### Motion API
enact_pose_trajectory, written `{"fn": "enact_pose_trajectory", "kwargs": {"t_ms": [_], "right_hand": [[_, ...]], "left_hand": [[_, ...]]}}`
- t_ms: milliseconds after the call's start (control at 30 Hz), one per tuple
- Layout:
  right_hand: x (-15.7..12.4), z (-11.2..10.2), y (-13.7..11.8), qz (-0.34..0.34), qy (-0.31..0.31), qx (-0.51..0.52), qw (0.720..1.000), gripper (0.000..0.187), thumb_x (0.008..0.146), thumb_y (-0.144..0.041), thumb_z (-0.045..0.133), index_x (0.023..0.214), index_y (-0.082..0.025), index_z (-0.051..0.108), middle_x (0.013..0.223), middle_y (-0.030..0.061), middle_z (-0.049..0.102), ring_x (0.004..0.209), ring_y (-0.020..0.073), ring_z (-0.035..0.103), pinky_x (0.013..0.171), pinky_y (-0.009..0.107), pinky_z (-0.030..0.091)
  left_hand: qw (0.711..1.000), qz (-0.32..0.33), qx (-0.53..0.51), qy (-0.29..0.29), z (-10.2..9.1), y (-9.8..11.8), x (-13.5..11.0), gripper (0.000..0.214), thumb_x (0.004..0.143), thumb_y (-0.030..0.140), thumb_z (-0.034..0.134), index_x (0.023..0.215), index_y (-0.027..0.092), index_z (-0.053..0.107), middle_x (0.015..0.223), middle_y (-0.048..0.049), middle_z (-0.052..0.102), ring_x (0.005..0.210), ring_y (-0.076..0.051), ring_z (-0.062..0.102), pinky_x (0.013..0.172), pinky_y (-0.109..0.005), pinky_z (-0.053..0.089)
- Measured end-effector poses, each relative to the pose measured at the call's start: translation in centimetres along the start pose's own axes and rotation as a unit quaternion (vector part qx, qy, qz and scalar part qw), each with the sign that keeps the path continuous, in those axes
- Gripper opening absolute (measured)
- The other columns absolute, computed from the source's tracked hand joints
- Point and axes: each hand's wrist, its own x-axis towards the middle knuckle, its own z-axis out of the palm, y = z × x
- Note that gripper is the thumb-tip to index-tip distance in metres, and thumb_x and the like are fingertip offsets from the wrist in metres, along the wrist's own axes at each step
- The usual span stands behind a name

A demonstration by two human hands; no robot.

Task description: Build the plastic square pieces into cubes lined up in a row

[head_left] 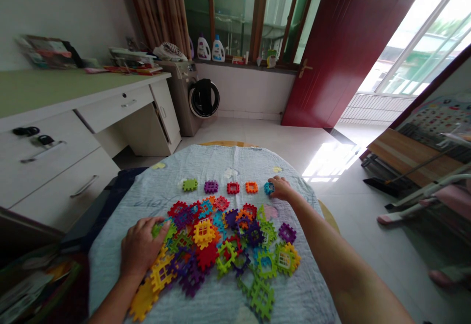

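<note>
Across the far part of the cloth runs a row of square interlocking plastic tiles: a green tile [190,184], a purple tile [211,186], a red tile [233,188], an orange tile [251,187] and a blue tile [269,188]. My right hand [281,188] is closed on the blue one at the right end. Nearer me lies a loose heap of mixed tiles [208,255], some solid, some window-like. At its left edge, my left hand [142,248] has thumb and fingers around another green tile [158,229], partly hidden by them.
A pale blue cloth [110,270] covers the round table. Behind it stand a desk [47,86], a washing machine [184,93] with its door open, and a red door [320,44]. At right are a folded wooden table [412,152] and another person's foot [439,278].
</note>
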Motion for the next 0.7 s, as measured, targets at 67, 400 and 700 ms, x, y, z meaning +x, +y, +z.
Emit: {"fn": "enact_pose_trajectory", "kwargs": {"t_ms": [67,400,700], "right_hand": [[0.1,0.1,0.0,-0.002,0.0,0.004,1.0,0.063,0.065,-0.022,0.071,0.126,-0.022,0.058,0.123,0.0127,0.056,0.111,0.0316,0.051,0.09,0.041,0.039],[-4.2,-0.4,-1.2,-0.022,0.115,0.083,0.99,0.074,0.075,-0.029,0.064,0.144,-0.021,0.039,0.14,0.0136,0.047,0.124,0.0308,0.045,0.103,0.045,0.035],[-13.2,6.4,1.4,-0.001,0.21,0.214,0.954,0.04,0.081,-0.044,0.052,0.112,-0.021,0.063,0.117,0.0112,0.063,0.107,0.0266,0.061,0.099,0.043,0.046]], "left_hand": [[1.0,0.0,-0.004,0.001,0.0,0.0,0.0,0.045,0.09,0.054,0.037,0.097,0.021,0.067,0.103,-0.008,0.066,0.09,-0.025,0.059,0.082,-0.037,0.043],[1.0,-0.011,-0.016,-0.001,-0.6,0.5,0.0,0.045,0.091,0.053,0.038,0.098,0.021,0.068,0.104,-0.0091,0.066,0.093,-0.027,0.059,0.082,-0.039,0.044],[0.998,-0.025,-0.055,0.007,-0.9,1.0,-0.4,0.036,0.09,0.045,0.043,0.098,0.021,0.07,0.105,-0.009,0.067,0.099,-0.027,0.06,0.087,-0.039,0.045]]}}
